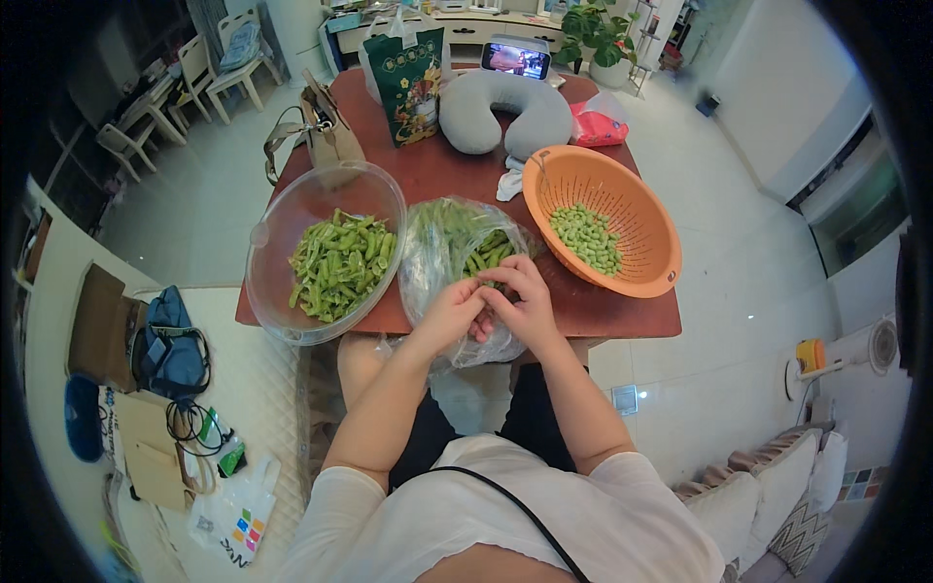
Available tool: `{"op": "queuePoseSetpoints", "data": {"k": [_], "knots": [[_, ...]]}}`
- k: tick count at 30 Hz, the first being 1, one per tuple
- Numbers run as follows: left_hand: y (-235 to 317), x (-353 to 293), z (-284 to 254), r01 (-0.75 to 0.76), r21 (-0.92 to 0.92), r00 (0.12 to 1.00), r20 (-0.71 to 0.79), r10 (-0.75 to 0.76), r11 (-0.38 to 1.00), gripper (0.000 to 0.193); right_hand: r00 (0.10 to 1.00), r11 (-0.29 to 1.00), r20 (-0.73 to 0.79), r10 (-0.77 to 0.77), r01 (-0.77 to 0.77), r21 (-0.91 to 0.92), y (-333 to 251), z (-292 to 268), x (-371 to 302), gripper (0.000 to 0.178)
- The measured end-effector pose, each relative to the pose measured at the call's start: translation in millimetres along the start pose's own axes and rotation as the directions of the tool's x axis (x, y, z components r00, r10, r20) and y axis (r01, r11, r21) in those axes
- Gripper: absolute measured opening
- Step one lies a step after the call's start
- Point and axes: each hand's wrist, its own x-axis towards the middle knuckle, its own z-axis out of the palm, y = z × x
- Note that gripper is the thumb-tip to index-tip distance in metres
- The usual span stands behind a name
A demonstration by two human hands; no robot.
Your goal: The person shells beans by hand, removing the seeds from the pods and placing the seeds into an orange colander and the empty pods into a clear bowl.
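Observation:
Both of my hands meet over a clear plastic bag [420, 267] of green soybean pods [489, 253] at the table's near edge. My left hand [453, 313] has its fingers closed, tips against those of my right hand [525, 297], which is pinched too. Whatever lies between the fingertips is hidden. To the left, a clear plastic bowl [260, 287] contains a heap of green pods [340, 264]. An orange colander [653, 238] on the right has shelled green beans [586, 236] gathered at its bottom.
Behind these on the red-brown table [413, 173] are a beige handbag [332, 139], a green package [408, 89], a grey neck pillow [471, 115], a phone [516, 61] with a lit screen and a pink packet [600, 120]. A crumpled white tissue [510, 182] lies beside the colander.

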Motion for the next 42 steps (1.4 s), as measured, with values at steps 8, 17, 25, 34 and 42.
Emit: {"op": "queuePoseSetpoints", "data": {"k": [8, 17, 25, 34, 42], "knots": [[-1, 0, -2, 0.0, -0.091, 1.0, 0.027, 0.003, 0.996, 0.021, 0.997, 0.992, 0.004, 0.082, -0.082, 0.091, 1, 1, -1, 0.018], [-3, 1, -8, 0.007, -0.181, 0.999, 0.043, 0.0, 0.983, 0.024, 0.998, 0.998, -0.05, 0.048, -0.045, 0.05, 3, 3, -1, 0.018], [-5, 2, -11, 0.003, -0.225, 1.0, 0.029, 0.004, 0.974, 0.023, 0.996, 0.995, -0.031, 0.085, -0.084, 0.057, 3, 2, -1, 0.018], [-1, -2, -12, 0.017, -0.349, 0.999, 0.046, -0.001, 0.937, 0.021, 0.997, 0.998, -0.067, 0.025, -0.021, 0.051, 9, 5, -1, 0.014], [1, -2, -8, 0.017, -0.253, 0.999, 0.041, -0.007, 0.967, 0.018, 0.996, 1.0, -0.089, 0.011, -0.008, 0.029, 8, 3, -1, 0.015]]}}
